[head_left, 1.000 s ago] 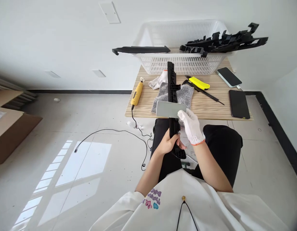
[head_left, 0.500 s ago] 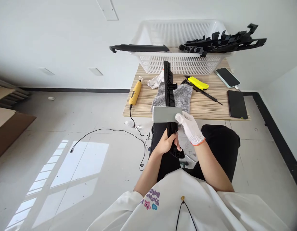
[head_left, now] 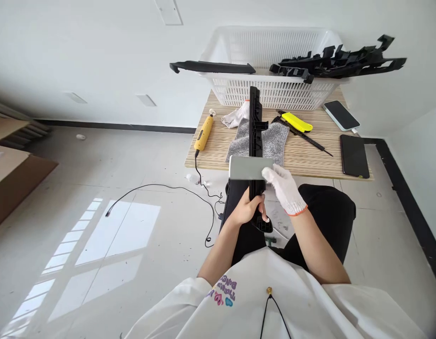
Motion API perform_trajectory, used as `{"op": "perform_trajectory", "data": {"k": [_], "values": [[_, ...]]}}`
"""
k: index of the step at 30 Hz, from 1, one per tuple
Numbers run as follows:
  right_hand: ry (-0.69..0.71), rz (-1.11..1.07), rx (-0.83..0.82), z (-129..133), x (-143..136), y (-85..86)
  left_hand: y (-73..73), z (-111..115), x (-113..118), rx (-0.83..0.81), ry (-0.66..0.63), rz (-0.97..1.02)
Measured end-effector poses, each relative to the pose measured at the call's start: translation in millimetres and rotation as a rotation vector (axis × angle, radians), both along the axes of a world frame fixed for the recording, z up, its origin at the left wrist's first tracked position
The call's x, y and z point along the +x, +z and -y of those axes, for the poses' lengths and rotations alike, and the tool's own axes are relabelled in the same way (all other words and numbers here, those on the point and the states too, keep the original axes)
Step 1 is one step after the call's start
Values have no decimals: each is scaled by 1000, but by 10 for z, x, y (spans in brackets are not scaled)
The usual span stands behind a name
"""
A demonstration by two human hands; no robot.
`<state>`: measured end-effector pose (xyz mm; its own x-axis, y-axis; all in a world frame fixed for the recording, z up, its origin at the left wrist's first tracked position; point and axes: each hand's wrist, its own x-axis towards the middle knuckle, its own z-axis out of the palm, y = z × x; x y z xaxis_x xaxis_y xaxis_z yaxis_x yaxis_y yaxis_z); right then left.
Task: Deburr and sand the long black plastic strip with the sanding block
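My left hand point(head_left: 245, 208), bare, is wrapped round the lower end of a long black plastic trim piece point(head_left: 255, 117), which points away from me above my lap. Ribs and a clip show along the piece. My right hand point(head_left: 282, 187) wears a white knit glove with an orange cuff edge. Its fingers pinch the right end of a flat grey-green rectangular pad point(head_left: 248, 168). The pad lies crosswise over the trim piece, just beyond my left hand, and hides part of it. Whether it presses on the plastic, I cannot tell.
A wood-grain table point(head_left: 315, 162) bears a yellow rotary tool point(head_left: 204, 134), a grey cloth point(head_left: 277, 136), a white glove point(head_left: 236, 116), a black caliper point(head_left: 309, 139), a yellow brush-like item point(head_left: 297, 122) and two phones. Black plastic parts point(head_left: 331, 63) lie across a white basket point(head_left: 270, 92). A cable point(head_left: 161, 185) crosses the floor.
The whole scene has shifted slightly to the right as my head turned. Both hands keep their hold, and the pad stays across the trim piece at nearly the same spot.
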<state>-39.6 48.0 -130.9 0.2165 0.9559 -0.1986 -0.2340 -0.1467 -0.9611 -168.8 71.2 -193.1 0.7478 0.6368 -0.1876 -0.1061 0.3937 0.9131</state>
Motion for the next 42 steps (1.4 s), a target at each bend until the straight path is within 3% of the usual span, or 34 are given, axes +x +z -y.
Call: {"op": "perform_trajectory", "data": {"k": [3,7,11,14,15,18,22,26,29,30,33,37,38,41,42], "values": [[131,9,-45,-10,-1,-12,3,-4,-4,0,-7,10],[-46,69,35,-44,-15,-6,1,-8,-8,-16,-2,13],[155,133,-71,-97,-62,27,12,-15,-8,-16,0,18],[-8,133,-6,-135,-89,40,23,-23,-13,-42,7,32],[1,136,-9,-142,-95,40,23,-26,-16,-50,8,37],[196,168,-67,-143,-106,35,15,-32,-28,-59,19,48],[-2,149,-40,-130,-142,28,-1,-32,-33,-74,23,63],[132,209,-117,-143,-196,33,8,-38,-36,-72,26,74],[-58,177,-31,-166,-199,43,31,-45,-33,-68,25,68],[-59,178,-34,-169,-196,46,37,-47,-31,-63,28,64],[129,213,-115,-157,-182,50,44,-49,-28,-52,38,57],[-61,231,-15,-131,-179,45,24,-41,-30,-70,36,52],[-51,249,-13,-127,-186,42,18,-39,-32,-72,40,51],[146,245,-100,-127,-211,29,5,-37,-37,-68,51,56],[131,218,-97,-131,-214,24,3,-37,-36,-69,49,57]]}}
